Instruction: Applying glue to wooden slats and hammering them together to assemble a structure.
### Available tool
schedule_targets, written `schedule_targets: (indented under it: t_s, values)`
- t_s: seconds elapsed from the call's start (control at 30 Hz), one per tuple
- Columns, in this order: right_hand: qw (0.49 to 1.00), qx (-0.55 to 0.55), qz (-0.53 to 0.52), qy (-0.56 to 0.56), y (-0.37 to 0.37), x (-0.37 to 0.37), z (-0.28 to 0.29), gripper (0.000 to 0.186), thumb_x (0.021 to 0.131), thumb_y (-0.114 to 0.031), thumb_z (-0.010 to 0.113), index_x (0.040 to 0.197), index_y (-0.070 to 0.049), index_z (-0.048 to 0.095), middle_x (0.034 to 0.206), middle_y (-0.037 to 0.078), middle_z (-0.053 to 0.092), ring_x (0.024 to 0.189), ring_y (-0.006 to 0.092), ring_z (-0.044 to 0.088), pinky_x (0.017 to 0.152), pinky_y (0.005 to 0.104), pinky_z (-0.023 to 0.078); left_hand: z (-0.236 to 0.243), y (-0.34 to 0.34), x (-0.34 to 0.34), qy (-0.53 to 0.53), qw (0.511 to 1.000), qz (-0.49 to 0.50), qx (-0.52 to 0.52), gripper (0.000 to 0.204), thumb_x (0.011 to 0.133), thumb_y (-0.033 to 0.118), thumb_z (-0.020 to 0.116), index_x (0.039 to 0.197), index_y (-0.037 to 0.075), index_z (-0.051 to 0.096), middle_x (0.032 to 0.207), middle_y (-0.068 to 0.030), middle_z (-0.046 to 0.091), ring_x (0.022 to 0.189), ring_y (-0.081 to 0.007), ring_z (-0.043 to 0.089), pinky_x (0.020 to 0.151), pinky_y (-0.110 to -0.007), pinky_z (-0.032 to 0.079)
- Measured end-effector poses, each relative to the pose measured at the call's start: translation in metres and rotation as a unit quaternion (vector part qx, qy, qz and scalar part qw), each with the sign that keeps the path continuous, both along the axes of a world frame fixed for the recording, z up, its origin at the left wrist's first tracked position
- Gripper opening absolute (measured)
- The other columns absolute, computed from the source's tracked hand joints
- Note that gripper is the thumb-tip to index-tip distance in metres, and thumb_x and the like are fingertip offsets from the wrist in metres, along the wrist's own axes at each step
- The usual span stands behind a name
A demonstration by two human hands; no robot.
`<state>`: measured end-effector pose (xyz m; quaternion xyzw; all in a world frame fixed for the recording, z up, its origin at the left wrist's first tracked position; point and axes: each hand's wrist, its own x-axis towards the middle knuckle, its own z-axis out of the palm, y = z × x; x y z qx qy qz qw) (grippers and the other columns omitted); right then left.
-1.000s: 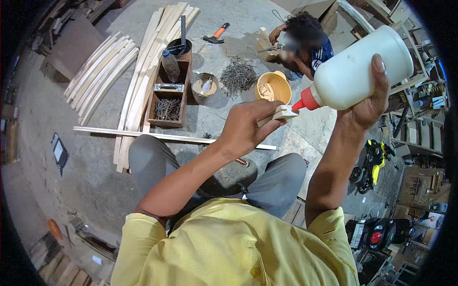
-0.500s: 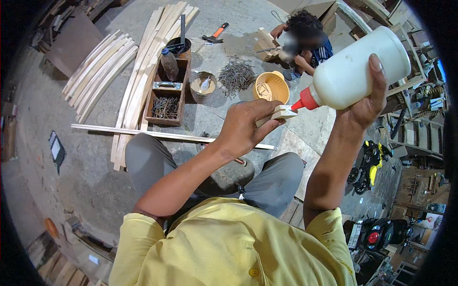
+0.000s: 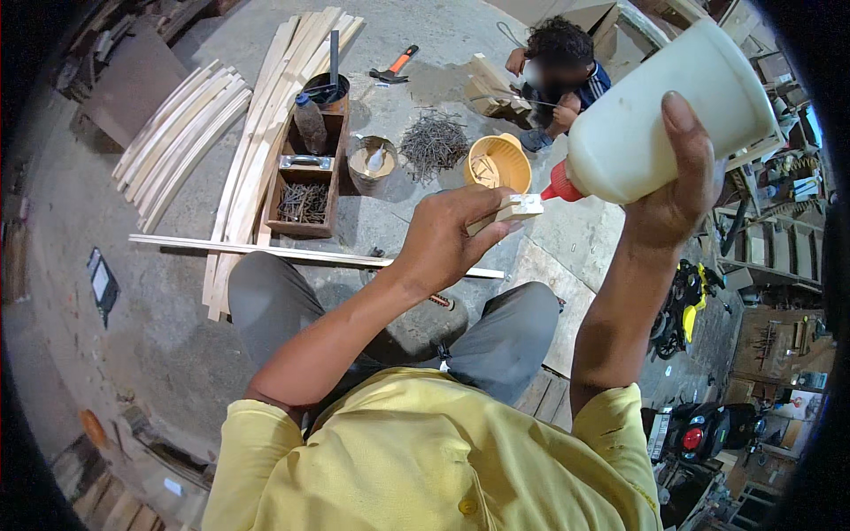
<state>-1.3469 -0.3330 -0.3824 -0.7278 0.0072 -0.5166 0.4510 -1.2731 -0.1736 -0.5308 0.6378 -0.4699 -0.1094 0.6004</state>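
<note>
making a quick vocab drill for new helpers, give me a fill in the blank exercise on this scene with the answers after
1. The nozzle of the white bottle in the right hand is coloured ____.
2. The small pale block in the left hand is made of ____.
3. The orange-handled tool is a ____.
4. In the picture, the loose pile of nails lies to the ____ of the wooden toolbox.

Missing words: red; wood; hammer; right

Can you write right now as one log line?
left hand: pinching wood piece | right hand: holding white glue bottle, red nozzle pointed at wood piece | nearby: nail pile, yellow tub
</note>
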Motion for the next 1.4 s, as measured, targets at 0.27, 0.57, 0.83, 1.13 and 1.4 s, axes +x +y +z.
schedule_targets:
  t_s: [0.27,0.57,0.83,1.13,1.4]
  values:
    - [0.996,0.048,0.062,0.044,0.002,-0.001,-0.001,0.045,0.081,-0.018,0.071,0.121,0.000,0.059,0.107,0.013,0.062,0.093,0.0233,0.067,0.079,0.0349,0.059,-0.001,0.002,-0.001,0.011,1.000,-0.003,0.011,0.027,0.085,0.009,0.075,0.112,0.001,0.072,0.104,-0.0184,0.071,0.092,-0.0282,0.069,0.083,-0.036,0.054]
    - [1.000,0.019,-0.017,-0.015,0.006,-0.005,-0.008,0.032,0.088,-0.012,0.067,0.119,-0.006,0.067,0.111,0.019,0.066,0.098,0.0291,0.069,0.084,0.0437,0.061,-0.002,0.000,-0.001,0.009,1.000,0.007,-0.004,0.027,0.086,0.009,0.075,0.112,0.001,0.071,0.103,-0.0189,0.071,0.090,-0.0272,0.069,0.081,-0.036,0.054]
    - [0.987,0.150,0.041,-0.030,0.021,0.005,-0.008,0.041,0.082,-0.023,0.070,0.112,0.006,0.063,0.103,0.015,0.065,0.093,0.0251,0.069,0.084,0.0366,0.058,0.002,0.000,-0.001,-0.007,1.000,0.009,0.012,0.027,0.085,0.009,0.077,0.108,-0.001,0.071,0.099,-0.0189,0.071,0.087,-0.0275,0.069,0.078,-0.035,0.053]
    - [0.990,0.138,0.032,-0.012,0.025,0.001,-0.002,0.046,0.080,-0.020,0.072,0.116,0.005,0.059,0.099,0.013,0.064,0.085,0.0220,0.068,0.079,0.0347,0.058,0.002,-0.002,-0.003,0.005,1.000,0.011,-0.003,0.027,0.084,0.010,0.077,0.109,0.000,0.071,0.099,-0.0183,0.070,0.087,-0.0284,0.068,0.077,-0.036,0.053]
    - [0.995,0.083,0.036,0.038,0.031,-0.006,0.009,0.050,0.073,-0.009,0.079,0.116,0.006,0.060,0.094,0.012,0.068,0.079,0.0218,0.070,0.078,0.0377,0.060,0.000,-0.004,-0.005,-0.008,1.000,0.006,0.022,0.029,0.084,0.008,0.077,0.111,0.001,0.071,0.102,-0.0173,0.072,0.091,-0.0262,0.070,0.082,-0.034,0.054]
